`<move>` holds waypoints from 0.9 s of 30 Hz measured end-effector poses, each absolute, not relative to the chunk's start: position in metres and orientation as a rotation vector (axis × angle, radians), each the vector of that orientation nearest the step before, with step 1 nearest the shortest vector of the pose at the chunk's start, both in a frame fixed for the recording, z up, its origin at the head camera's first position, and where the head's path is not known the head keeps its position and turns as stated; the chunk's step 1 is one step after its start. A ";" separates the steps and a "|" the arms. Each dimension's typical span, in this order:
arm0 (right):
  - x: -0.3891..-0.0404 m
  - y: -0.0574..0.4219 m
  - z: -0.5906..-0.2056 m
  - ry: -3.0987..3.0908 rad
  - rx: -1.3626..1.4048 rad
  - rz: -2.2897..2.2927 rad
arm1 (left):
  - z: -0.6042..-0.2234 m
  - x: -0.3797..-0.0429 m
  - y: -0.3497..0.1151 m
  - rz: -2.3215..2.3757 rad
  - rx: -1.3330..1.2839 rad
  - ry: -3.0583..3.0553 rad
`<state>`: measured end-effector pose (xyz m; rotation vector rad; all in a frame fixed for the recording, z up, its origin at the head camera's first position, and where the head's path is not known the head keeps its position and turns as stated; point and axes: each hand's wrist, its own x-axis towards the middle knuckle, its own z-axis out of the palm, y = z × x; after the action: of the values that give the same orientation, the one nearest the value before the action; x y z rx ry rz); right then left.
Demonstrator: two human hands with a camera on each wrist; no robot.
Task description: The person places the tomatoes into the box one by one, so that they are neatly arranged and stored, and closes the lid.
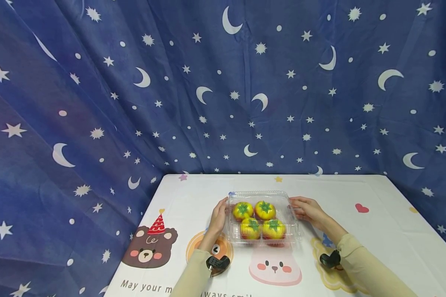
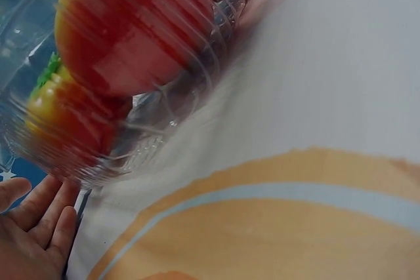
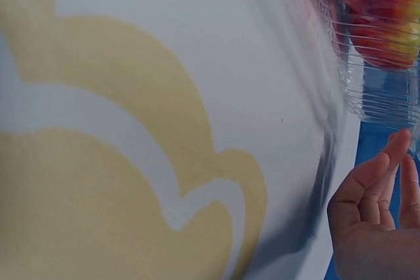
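A clear plastic clamshell box [image 1: 291, 231] with a ribbed base is in the middle of the table, its lid over several round yellow-and-red fruits with green leafy tops, one fruit [image 1: 264, 210] at the back. My left hand [image 1: 218, 216] is at the box's left side; in the left wrist view its nearly straight fingers [image 2: 44, 211] reach the box's lower corner, thumb apart. On the opposite side, my right hand [image 1: 308, 209] touches the right edge with lightly bent fingers [image 3: 384, 181]. Whether the base rests on the table is hard to tell.
The white tablecloth [image 1: 204, 187] has printed cartoon animals, among them a brown bear [image 1: 148, 247] at the left. A dark blue curtain [image 1: 223, 136] with moons and stars hangs behind the table and along its left side.
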<state>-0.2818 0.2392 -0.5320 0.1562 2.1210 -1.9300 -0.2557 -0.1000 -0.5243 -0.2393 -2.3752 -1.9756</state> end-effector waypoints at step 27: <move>-0.283 0.241 -0.537 2.143 0.145 -1.922 | -0.546 -0.270 -0.102 -1.998 -0.255 -2.341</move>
<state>-0.2832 0.2407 -0.5367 0.1452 2.1425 -1.9222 -0.2704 -0.1017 -0.5457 -0.2550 -2.3406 -1.9979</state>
